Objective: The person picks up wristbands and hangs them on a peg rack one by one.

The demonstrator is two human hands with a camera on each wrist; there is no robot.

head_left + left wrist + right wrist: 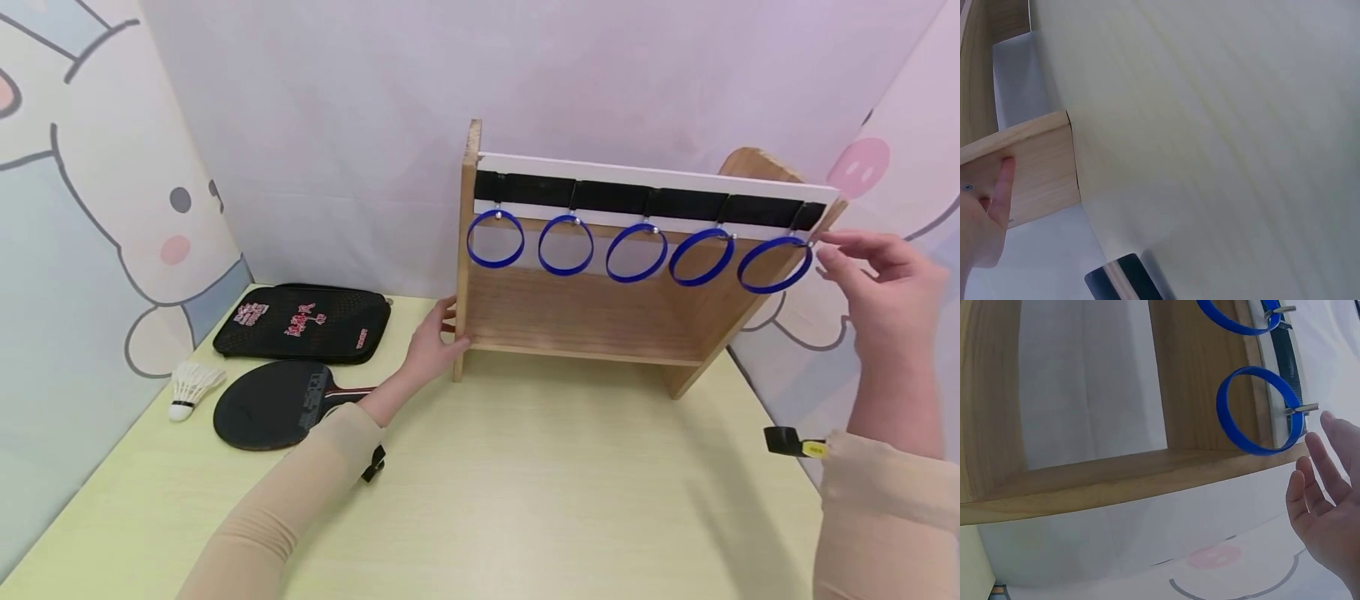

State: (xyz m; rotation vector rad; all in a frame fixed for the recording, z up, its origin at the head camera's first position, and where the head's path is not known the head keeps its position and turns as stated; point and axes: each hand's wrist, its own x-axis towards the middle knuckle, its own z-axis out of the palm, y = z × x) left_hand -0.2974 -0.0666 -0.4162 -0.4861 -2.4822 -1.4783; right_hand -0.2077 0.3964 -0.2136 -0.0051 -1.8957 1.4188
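Observation:
A wooden rack [585, 312] stands on the table. A white rail [660, 177] with a black strip runs across its top front. Several blue rings hang in a row from small metal hooks on the rail. My left hand [433, 342] rests against the rack's left side panel [463, 250], low down; in the left wrist view a straight finger [1004, 190] presses the panel's outer face. My right hand [892, 287] is at the rack's upper right corner, its fingers loosely bent beside the rightmost blue ring [776, 265]. In the right wrist view nothing lies in its palm.
Left of the rack lie a black zip case [303, 323] with red lettering, a black table tennis bat [272, 406] and a white shuttlecock [193, 387]. My left forearm passes over the bat's handle. Pale walls with cartoon figures enclose the table [555, 483] behind and at both sides.

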